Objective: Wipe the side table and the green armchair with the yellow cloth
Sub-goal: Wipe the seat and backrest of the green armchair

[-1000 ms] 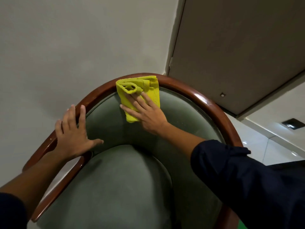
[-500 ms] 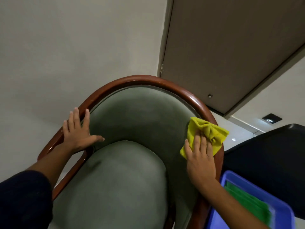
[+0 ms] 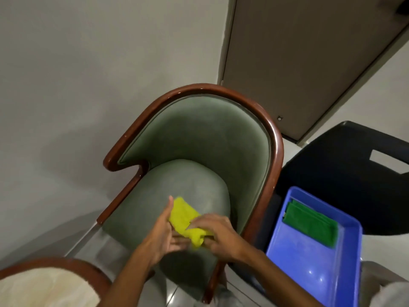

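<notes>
The green armchair [image 3: 205, 138] with a curved brown wooden rim fills the middle of the view, its back toward the wall. Above the front of its seat cushion both my hands hold the yellow cloth [image 3: 183, 216], which is bunched and partly folded. My left hand [image 3: 163, 231] supports the cloth from the left with its palm turned inward. My right hand [image 3: 218, 232] grips the cloth's lower right part from above. A round side table [image 3: 66, 264] with a brown rim and a pale top shows at the bottom left corner.
A blue plastic tray [image 3: 309, 269] holding a folded green cloth [image 3: 312, 224] rests on a black chair [image 3: 345, 173] right of the armchair. A wall stands behind and to the left, a closed door [image 3: 298, 52] at the back right.
My right hand has left the armchair's right rim with the cloth. My left hand let go of the left rim. Both hands now meet over the seat, and the view has pulled back.
</notes>
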A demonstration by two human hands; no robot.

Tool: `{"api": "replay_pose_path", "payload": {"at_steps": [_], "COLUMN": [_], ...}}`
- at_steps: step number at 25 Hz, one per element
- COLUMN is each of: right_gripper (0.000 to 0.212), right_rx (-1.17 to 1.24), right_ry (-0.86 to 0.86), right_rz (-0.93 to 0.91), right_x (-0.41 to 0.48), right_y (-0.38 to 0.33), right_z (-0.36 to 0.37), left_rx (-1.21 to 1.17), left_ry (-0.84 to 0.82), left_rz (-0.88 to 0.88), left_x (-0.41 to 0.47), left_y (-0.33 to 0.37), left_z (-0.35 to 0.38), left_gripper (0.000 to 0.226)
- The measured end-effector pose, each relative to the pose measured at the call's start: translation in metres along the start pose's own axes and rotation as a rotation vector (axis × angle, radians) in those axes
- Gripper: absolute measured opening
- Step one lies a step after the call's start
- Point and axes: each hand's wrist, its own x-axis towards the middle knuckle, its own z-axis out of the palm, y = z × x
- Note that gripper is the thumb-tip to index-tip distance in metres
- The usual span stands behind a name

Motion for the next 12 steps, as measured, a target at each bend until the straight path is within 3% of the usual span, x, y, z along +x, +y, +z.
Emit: {"api": "replay_pose_path", "payload": {"at_steps": [2,3,6,7,8,10,12], "right_gripper": [0.055,0.055,0.044,0.042,0.055,0.08,0.091], "right_rx": [-0.145,-0.047,0.801,1.116,1.376,1.621,1.74], "right_ry": [-0.028,0.016,0.452,0.51,0.477,0.441,0.503], "right_rz": [-0.134,-0.138,0.148,0.267,0.355,0.344,0.24], "right_x": [-0.016,-0.024,-0.058,-0.07,-0.083,-0.114,-0.148], "right_y": [-0.005,-0.005,0.004,0.015,0.025,0.048,0.07], "right_z": [-0.006,-0.012,-0.029,-0.031,-0.03,-0.034,-0.049], "left_rx": [-0.125,-0.135,-0.243,-0.282,-0.3,-0.197,-0.035], "left_ry": [0.054,0.051,-0.141,-0.228,-0.286,-0.278,-0.189], "left_rz": [0.197,0.27,0.341,0.347,0.351,0.38,0.429], "left_x": [-0.013,-0.021,-0.041,-0.045,-0.047,-0.04,-0.028], "left_y": [0.002,0.002,0.006,0.006,0.004,-0.006,-0.022], "left_z": [0.003,0.007,0.043,0.059,0.078,0.123,0.168], "left_gripper": [0.05,0.045,0.046,0.046,0.044,0.043,0.044]}}
